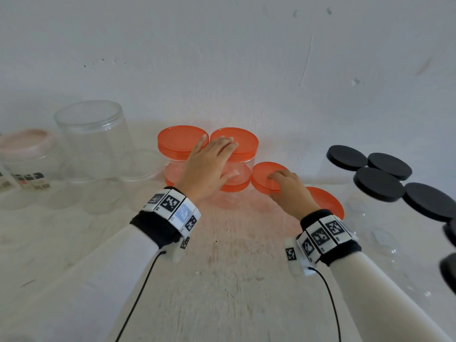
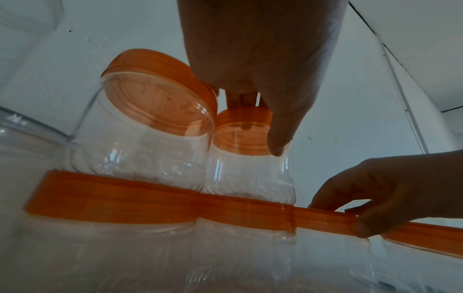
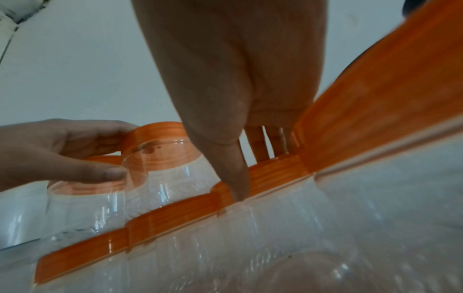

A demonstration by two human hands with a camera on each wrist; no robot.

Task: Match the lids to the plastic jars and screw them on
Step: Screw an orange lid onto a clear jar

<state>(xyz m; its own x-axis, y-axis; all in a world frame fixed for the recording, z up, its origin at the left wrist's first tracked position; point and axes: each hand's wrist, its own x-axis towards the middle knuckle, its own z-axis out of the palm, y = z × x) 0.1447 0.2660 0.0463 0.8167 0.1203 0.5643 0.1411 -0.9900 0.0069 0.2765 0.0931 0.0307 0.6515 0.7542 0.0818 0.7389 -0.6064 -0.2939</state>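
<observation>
Two clear jars with orange lids stand stacked on other orange-lidded jars at the back middle. My left hand [image 1: 217, 154] reaches over the right upper jar [image 1: 243, 159]: fingers lie across its orange lid [image 1: 244, 140] and the thumb presses its neck [image 2: 250, 158]. My right hand [image 1: 278, 183] grips the rim of the orange lid [image 1: 262, 177] on a lower clear jar in front, with the thumb [image 2: 360, 228] on the lid's edge. Another orange lid [image 1: 325, 201] sits on a jar just right of that hand.
Several black lids [image 1: 380, 183] on clear jars crowd the right side. At the left stand a tall open clear jar [image 1: 96, 141], a pink-rimmed jar [image 1: 27, 149], smaller clear jars and a loose clear lid [image 1: 145, 164]. A white wall rises close behind.
</observation>
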